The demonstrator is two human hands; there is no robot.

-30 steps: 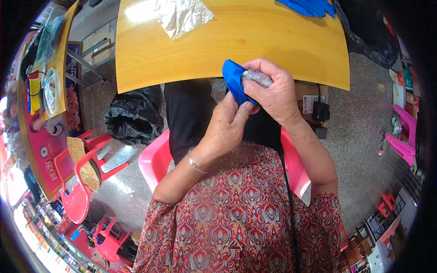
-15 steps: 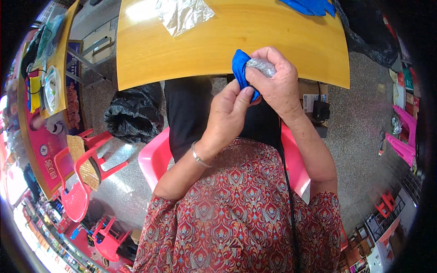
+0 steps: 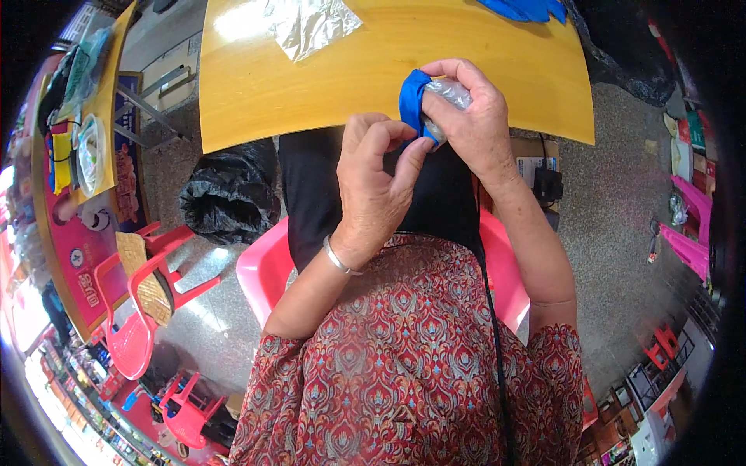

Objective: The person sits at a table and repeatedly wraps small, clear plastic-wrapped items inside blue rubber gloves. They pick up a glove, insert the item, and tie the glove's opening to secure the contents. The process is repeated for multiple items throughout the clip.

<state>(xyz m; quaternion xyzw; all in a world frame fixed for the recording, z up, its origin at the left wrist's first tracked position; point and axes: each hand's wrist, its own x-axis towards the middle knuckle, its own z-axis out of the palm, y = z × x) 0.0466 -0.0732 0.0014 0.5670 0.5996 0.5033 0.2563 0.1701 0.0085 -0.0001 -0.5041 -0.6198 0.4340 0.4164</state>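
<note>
A piece of blue cloth [image 3: 412,97] is wrapped partly around a crumpled clear plastic bundle [image 3: 452,92], above the near edge of the table. My right hand [image 3: 478,124] is closed on the bundle, its fingers over the top and the thumb pressing the cloth from the near side. At the cloth's lower left end, the thumb and forefinger of my left hand [image 3: 377,167] pinch its edge; the exact contact is partly hidden by the fingers. Clear plastic also shows below the right thumb, inside the blue cloth.
On the yellow table [image 3: 311,97] lie a flat clear plastic bag [image 3: 311,27] and more blue cloth [image 3: 528,9] at the far right. An open black bag [image 3: 229,198] stands on the floor to the left, near a pink chair [image 3: 128,342]. Black plastic [image 3: 629,62] hangs beyond the table's right side.
My left hand has shifted left and turned, its fingers more curled at the cloth's lower end. The right hand and bundle have risen slightly, and the cloth now spreads wider around the plastic.
</note>
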